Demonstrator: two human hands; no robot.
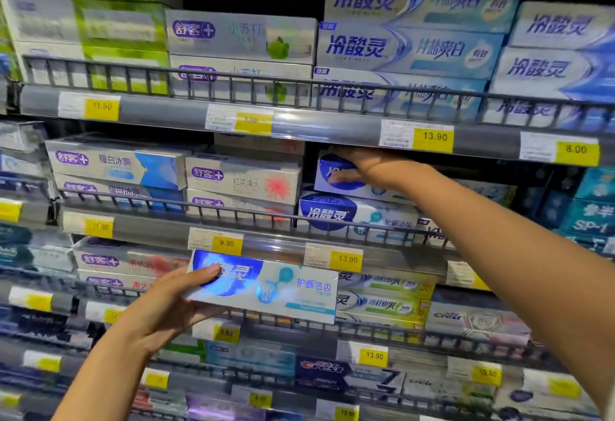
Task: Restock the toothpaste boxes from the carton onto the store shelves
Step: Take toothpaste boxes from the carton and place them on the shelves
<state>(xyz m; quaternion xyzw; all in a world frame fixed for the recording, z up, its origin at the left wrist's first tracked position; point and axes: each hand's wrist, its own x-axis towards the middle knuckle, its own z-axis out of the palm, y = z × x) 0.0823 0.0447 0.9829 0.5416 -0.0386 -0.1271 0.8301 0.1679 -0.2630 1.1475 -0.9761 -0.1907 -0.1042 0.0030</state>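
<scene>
Here, a blue-and-white toothpaste box (266, 287) is gripped at its left end by the left hand (159, 307), thumb on its face, before the shelves. Another box (346, 184), atop a shelved stack, is clasped by the right hand (362, 164).

Dark gap (492, 174) above stacked boxes (359, 212), behind rail (332, 222).
</scene>
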